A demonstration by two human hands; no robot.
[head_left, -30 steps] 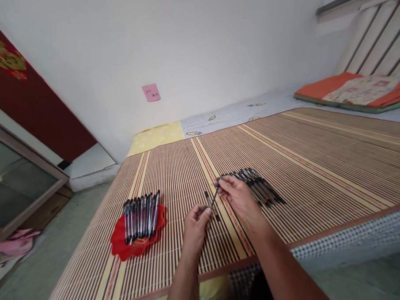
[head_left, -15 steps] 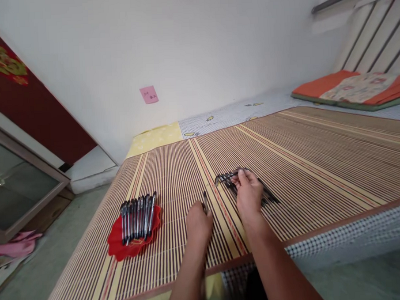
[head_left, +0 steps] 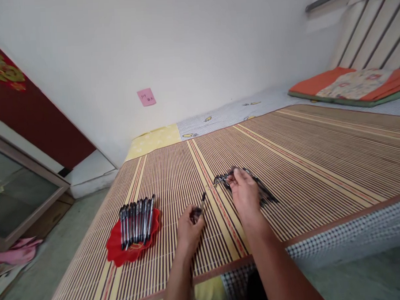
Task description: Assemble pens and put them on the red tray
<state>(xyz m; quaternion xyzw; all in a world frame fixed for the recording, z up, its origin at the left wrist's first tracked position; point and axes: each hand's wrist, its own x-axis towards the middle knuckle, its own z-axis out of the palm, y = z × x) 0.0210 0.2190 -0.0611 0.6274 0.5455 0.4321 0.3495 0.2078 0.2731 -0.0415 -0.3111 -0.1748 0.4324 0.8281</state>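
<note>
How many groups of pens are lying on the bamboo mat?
2: one row on the red plate at the left, one pile under the right hand. The left hand holds a separate pen piece; individual pens overlap, uncountable.

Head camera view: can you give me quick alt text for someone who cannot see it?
Two bare hands work over a striped bamboo mat: the left hand holds a dark pen part upright, while the right hand lifts a thin refill from a pile of pens. To the left, a red dish carries a row of pens.
</note>
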